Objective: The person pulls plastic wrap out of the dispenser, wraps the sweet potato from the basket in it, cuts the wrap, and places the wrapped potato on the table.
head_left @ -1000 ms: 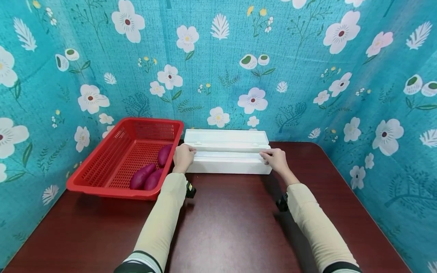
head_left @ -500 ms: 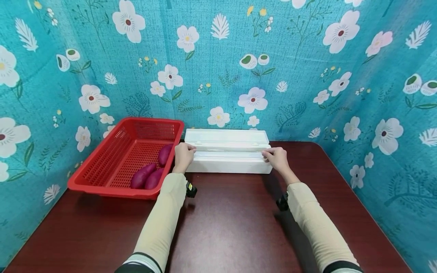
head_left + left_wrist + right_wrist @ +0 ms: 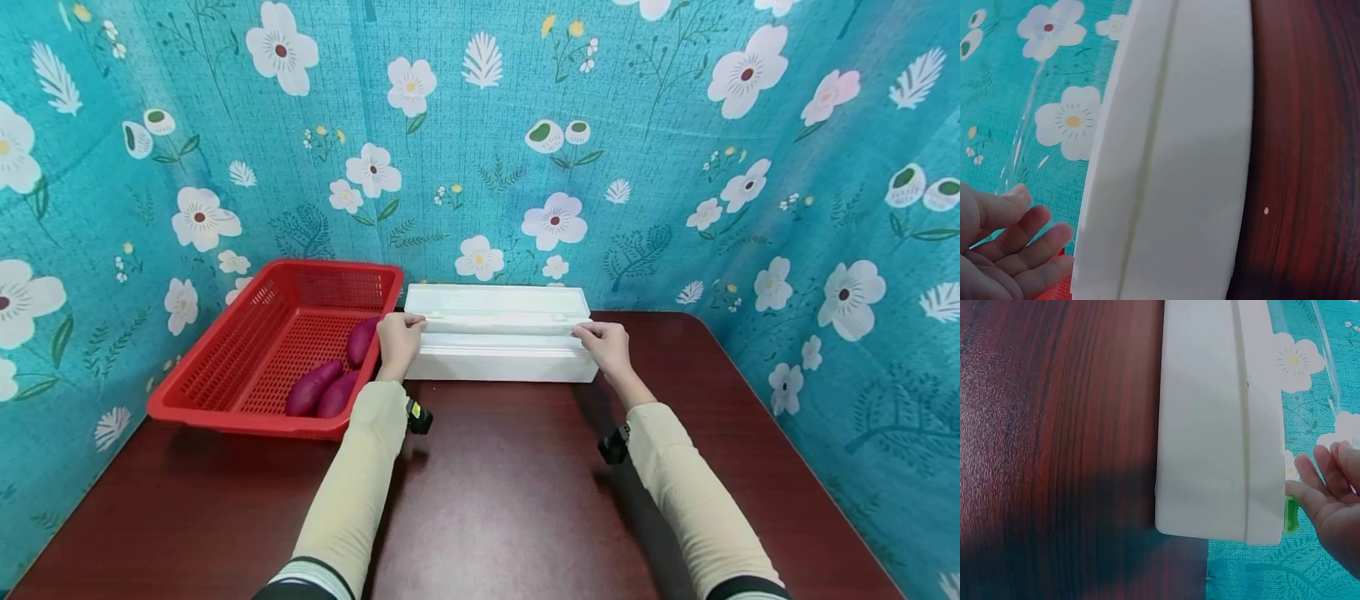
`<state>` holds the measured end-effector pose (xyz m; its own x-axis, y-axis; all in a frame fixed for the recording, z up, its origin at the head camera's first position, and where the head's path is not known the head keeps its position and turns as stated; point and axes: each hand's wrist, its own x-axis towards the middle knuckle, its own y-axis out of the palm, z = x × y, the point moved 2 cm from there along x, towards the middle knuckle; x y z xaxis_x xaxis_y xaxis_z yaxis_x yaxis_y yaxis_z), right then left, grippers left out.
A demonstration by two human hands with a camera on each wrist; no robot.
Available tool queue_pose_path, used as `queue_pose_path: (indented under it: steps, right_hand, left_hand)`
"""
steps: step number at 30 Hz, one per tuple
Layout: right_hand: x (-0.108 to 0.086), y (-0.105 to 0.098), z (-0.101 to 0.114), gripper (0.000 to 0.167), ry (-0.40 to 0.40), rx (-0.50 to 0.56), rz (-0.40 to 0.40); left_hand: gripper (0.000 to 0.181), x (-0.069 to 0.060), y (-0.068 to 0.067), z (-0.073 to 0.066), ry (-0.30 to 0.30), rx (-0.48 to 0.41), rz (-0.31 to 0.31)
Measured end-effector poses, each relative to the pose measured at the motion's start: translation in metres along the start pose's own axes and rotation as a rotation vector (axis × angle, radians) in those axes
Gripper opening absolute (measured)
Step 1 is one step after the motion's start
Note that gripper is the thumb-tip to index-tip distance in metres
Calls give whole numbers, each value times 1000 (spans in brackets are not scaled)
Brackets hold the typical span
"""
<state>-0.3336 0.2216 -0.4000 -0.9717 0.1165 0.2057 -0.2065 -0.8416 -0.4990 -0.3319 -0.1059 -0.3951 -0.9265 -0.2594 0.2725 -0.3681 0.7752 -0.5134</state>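
A long white cling film dispenser (image 3: 502, 365) stands at the back of the table with its lid (image 3: 498, 298) raised. My left hand (image 3: 399, 340) is at its left end, and my right hand (image 3: 607, 347) at its right end. Between thumb and finger, each hand pinches a corner of clear cling film. The film's edge (image 3: 1020, 134) runs up from the left fingertips in the left wrist view. In the right wrist view, the film (image 3: 1329, 362) reaches the right fingertips. A green piece (image 3: 1291, 514) shows at the box's edge beside the right hand.
A red plastic basket (image 3: 217, 354) stands left of the dispenser, close to my left forearm. Several purple sweet potatoes (image 3: 313, 387) lie inside it. The dark red-brown table (image 3: 495, 492) stretches in front, and a blue floral curtain (image 3: 480, 167) hangs behind.
My left hand has shifted slightly left and up. The right hand has risen a little and stays near the right end. The dispenser and basket have not moved.
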Motion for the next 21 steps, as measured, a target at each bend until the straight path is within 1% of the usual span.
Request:
queue_pose_path:
  steps: [2, 4, 7, 12, 17, 21]
  right_hand:
    - [0, 0, 1, 25, -11, 8, 2]
    - [-1, 0, 1, 25, -3, 27, 1]
    - [-1, 1, 0, 25, 21, 47, -6]
    - [-1, 4, 1, 26, 66, 117, -27]
    - [2, 7, 3, 27, 128, 213, -87]
    - [6, 7, 6, 28, 152, 226, -114]
  left_hand:
    - [17, 0, -1, 1, -15, -22, -11]
    - [17, 1, -1, 3, -32, -39, -13]
    - [18, 1, 0, 4, -62, -66, -13]
    - [18, 0, 1, 3, -113, -130, -49]
    - [18, 0, 1, -3, -113, -167, -65]
    - [19, 2, -1, -7, -101, -171, -71]
